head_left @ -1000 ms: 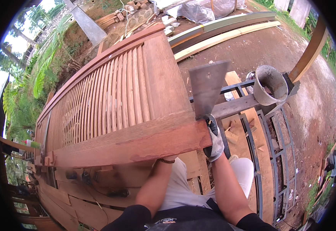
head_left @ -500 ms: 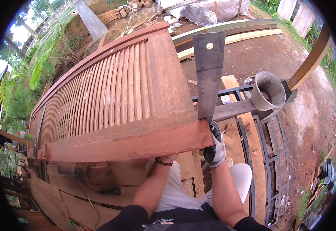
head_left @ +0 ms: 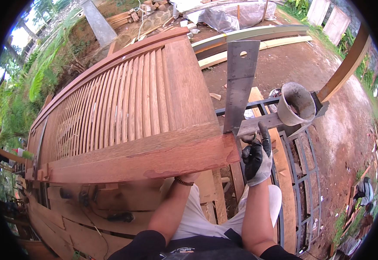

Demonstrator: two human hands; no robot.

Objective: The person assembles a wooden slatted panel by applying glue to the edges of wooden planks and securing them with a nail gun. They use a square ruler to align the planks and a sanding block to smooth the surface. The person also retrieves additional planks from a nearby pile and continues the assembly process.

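The left hand (head_left: 188,177) is almost wholly hidden beneath the bottom rail of the louvred door (head_left: 141,158); only the wrist with a bead bracelet shows, so its grip cannot be judged. The gloved right hand (head_left: 257,158) covers the base of the metal square (head_left: 241,82). Tools under the door, in shadow, are too dark to identify. A figure (head_left: 364,191) at the right rim is too small to make out.

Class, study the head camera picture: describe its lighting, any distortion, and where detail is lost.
Head view: soft, even daylight, no hard shadows; fisheye bends the slatted wooden door and its straight edges toward the black rim; sky at upper left is blown out; the gloved right hand and metal square are sharp; the left hand is hidden under the door.
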